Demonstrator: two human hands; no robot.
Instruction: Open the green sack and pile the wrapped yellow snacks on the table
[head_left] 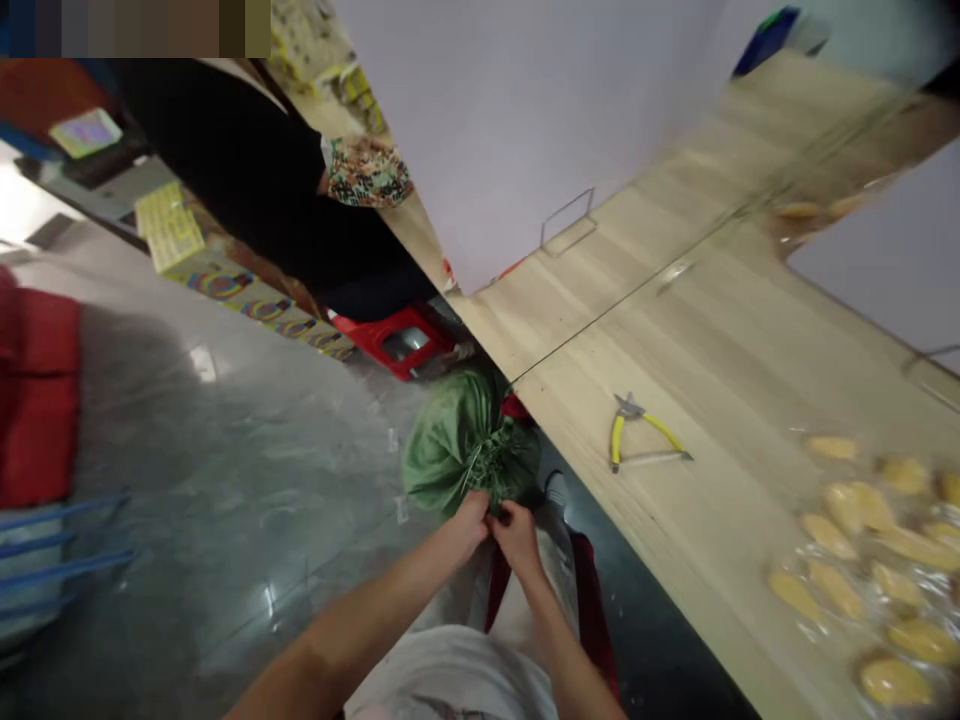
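A green woven sack [461, 440] hangs bulging in front of me, its neck gathered and bound with thin cord. My left hand [469, 525] and my right hand [517, 535] both grip that gathered neck, side by side. To the right, yellow-handled pliers [637, 435] lie open on a light wooden table [600, 400], out of reach of my fingers. Farther right, a clear plastic bag [862, 570] of yellow dried slices, possibly mango, rests on the same table.
A seated co-worker in black [247, 180], with a patterned sleeve cover [367, 170], is at the upper left. Near the sack stands a red stool [394, 340]. Red cloth [37, 400] and a blue crate [45, 570] are at the left of the grey floor [225, 480].
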